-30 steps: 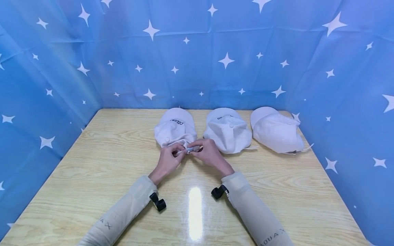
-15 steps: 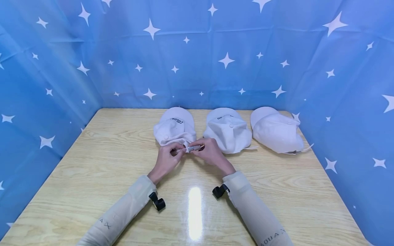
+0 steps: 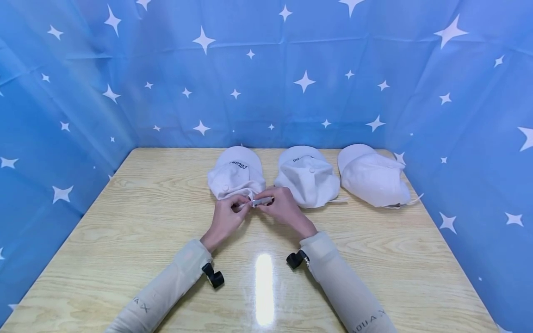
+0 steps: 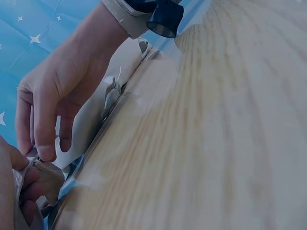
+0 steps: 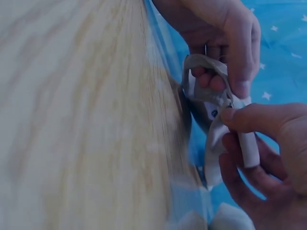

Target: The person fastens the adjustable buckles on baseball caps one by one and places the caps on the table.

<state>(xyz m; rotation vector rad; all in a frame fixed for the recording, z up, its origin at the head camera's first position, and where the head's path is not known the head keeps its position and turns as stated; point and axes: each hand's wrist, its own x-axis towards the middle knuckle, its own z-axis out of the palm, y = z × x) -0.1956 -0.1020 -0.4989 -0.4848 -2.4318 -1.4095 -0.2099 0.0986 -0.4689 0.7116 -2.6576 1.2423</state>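
Note:
A white cap (image 3: 233, 178) with dark lettering lies at the left of a row, brim to the back and rear edge toward me. At its rear my left hand (image 3: 226, 219) pinches the back band, some fingertips showing through the opening in the right wrist view. From the right, my right hand (image 3: 287, 210) holds the cap's short pale strap (image 5: 249, 151) between thumb and fingers, its loose end sticking out past them. Both hands' fingertips meet at the strap's fastening, which they mostly cover. A dark round snap-like spot (image 5: 214, 113) shows on the band's inside.
To the right, a second white cap (image 3: 310, 182) lies close by my right hand, with a third white cap (image 3: 372, 178) beyond it; a thin strap end sticks out from each. Blue star-patterned cloth (image 3: 266, 92) surrounds the wooden table (image 3: 145, 222) at the back and sides.
The hands stay at the rear of the left cap, shifting only slightly. The strap between the fingertips has turned a little; the other caps have not moved.

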